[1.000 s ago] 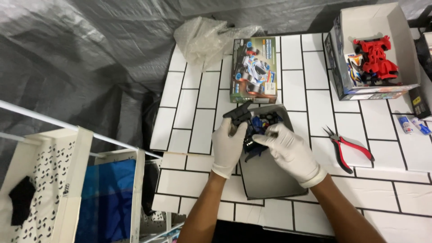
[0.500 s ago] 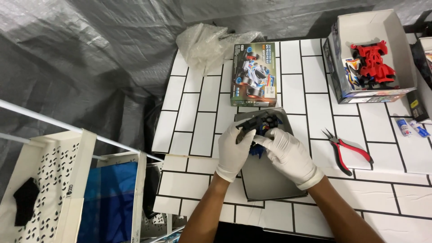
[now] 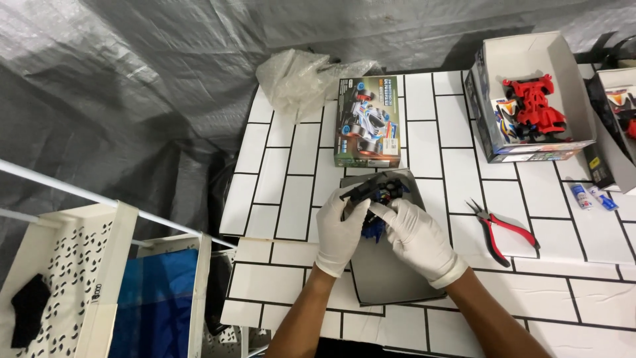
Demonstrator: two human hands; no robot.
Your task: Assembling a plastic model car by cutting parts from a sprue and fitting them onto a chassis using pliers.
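Over grey mat (image 3: 391,278) | left hand (image 3: 340,229), right hand (image 3: 416,240): fingers closed on half-hidden toy car chassis (image 3: 377,193)

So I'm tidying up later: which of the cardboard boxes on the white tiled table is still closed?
The flat cardboard box with the toy car picture, lying just beyond the gloved hands. The boxes at the right are open, one holding a red toy car.

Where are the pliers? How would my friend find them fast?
Look at the white tiled table, then at its right side, just right of the grey mat where the gloved right hand works. The pliers lie flat there, below the open box with the red toy car. They are the only tool with red handles.
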